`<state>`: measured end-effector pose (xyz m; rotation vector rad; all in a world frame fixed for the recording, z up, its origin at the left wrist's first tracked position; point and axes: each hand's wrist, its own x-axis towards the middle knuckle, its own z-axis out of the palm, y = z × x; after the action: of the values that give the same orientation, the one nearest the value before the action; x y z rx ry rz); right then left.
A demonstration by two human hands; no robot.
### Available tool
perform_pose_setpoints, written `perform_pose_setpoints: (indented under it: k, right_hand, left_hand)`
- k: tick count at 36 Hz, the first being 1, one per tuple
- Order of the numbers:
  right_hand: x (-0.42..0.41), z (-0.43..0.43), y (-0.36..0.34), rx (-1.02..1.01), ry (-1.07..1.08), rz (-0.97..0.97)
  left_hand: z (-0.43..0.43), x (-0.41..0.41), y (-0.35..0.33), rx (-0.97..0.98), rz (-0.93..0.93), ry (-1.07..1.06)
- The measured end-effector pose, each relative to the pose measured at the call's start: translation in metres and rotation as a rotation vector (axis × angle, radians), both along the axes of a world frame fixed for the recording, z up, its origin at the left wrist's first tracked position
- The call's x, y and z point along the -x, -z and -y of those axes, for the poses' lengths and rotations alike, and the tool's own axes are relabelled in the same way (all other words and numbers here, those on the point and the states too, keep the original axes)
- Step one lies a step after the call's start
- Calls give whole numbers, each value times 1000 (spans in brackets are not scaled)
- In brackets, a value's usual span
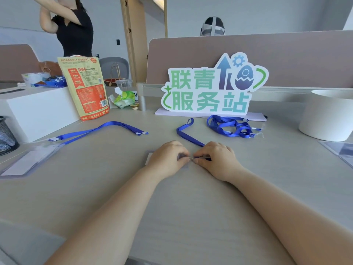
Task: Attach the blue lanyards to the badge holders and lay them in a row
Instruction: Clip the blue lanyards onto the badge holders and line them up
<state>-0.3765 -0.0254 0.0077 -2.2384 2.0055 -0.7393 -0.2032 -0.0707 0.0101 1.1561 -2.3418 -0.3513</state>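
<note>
My left hand (168,157) presses on a clear badge holder (150,154) lying on the desk, mostly hidden under it. My right hand (215,158) pinches the clip end of a blue lanyard (186,133), whose strap runs back and left from my fingers. Both sets of fingertips meet at the holder's edge. At the left lies a finished badge holder (28,161) with its blue lanyard (99,129) attached. A tangled pile of blue lanyards (231,126) rests in front of the sign. More clear holders (342,150) lie at the right edge.
A green and blue standing sign (208,92) is at the back centre. A white round container (328,115) stands at the right, a white box (38,109) and orange snack bag (87,88) at the left, a black mesh cup (6,134) at far left. Two people are behind.
</note>
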Motion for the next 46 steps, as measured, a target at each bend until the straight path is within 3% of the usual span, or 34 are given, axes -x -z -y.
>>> perform_pose_setpoints:
  k: [10, 24, 29, 46]
  right_hand:
    - [-4, -4, -1, 6, -22, 34]
    - [0, -6, -7, -116, -71, 375]
    - [2, -5, -5, -84, -83, 455]
    - [-1, -5, -5, -56, -108, 444]
  left_hand:
    - [-4, 0, 1, 41, 23, 2]
    - [-11, 2, -3, 288, -31, 42]
    - [-9, 2, -2, 219, -150, 69]
    - [-22, 5, -8, 22, -103, -105]
